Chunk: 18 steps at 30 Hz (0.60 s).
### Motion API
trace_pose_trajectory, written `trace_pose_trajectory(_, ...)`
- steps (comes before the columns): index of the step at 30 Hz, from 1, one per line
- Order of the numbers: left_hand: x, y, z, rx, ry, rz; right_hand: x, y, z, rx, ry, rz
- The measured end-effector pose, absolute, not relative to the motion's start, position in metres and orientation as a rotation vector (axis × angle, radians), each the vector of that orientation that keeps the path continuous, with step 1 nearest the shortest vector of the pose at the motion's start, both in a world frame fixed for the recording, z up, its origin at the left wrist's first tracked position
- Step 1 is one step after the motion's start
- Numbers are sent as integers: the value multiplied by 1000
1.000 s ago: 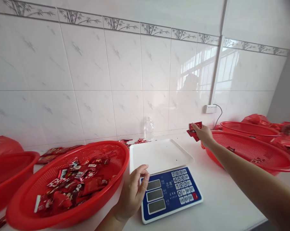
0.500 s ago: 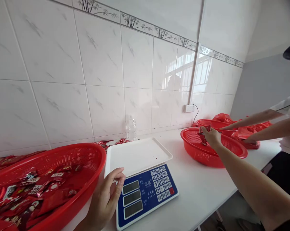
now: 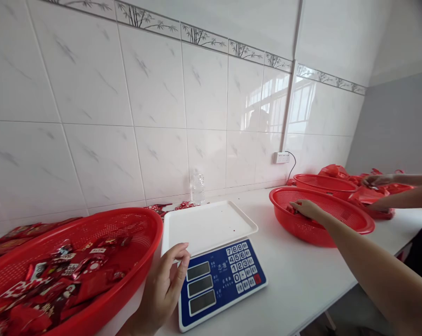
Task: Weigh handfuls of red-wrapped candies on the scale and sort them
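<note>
My right hand (image 3: 306, 210) reaches into the red plastic basket (image 3: 351, 227) on the right. Its fingers are closed around what looks like a small red packet (image 3: 291, 209), mostly hidden and hard to separate from the red basket. Beside the blue and white digital scale (image 3: 222, 280), my left hand (image 3: 166, 280) hovers with its fingers loosely bent, the thumb apart and nothing between them. The scale's white tray (image 3: 207, 226) carries only a few tiny specks. To the left, a large red basket (image 3: 146, 254) contains many red foil snack packets (image 3: 92, 280).
A clear plastic bottle (image 3: 198, 186) stands against the tiled wall, with red wrappers (image 3: 158, 208) near it. Behind the right basket sits another red basket (image 3: 325, 183). At far right, a co-worker's hands (image 3: 379, 181) handle red plastic bags (image 3: 368, 195). A power socket (image 3: 281, 157) is on the wall.
My right hand has lowered from above the right basket into it, with the red packet. My left hand keeps its pose by the scale. The view has shifted slightly left; the co-worker's arms moved.
</note>
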State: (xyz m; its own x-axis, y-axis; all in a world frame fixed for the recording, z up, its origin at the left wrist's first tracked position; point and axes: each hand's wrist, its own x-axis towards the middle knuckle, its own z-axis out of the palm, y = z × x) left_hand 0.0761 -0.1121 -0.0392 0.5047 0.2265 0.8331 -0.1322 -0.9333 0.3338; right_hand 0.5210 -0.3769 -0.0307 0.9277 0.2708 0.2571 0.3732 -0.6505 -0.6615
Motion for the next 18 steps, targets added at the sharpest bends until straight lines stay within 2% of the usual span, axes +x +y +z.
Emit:
trace_pose_trajectory(3,76,-112,-40,2390,54,1365,513,-375,-26,-2430,-467,28)
trace_pose_trajectory(6,75,-112,-41,2394,46,1320,507,-373,-22,-2469,-458,73)
trace_pose_trajectory(10,73,-114,-42,2386,14,1300,501,-364,-21,-2409,-473,-39)
trace_pose_trajectory(14,72,-115,-44,2385,-11,1281,474,-341,-24,-2167,-578,-262)
trace_pose_trajectory(18,72,-116,-44,2367,-12,1262,425,-303,-54,-1850,-591,-300)
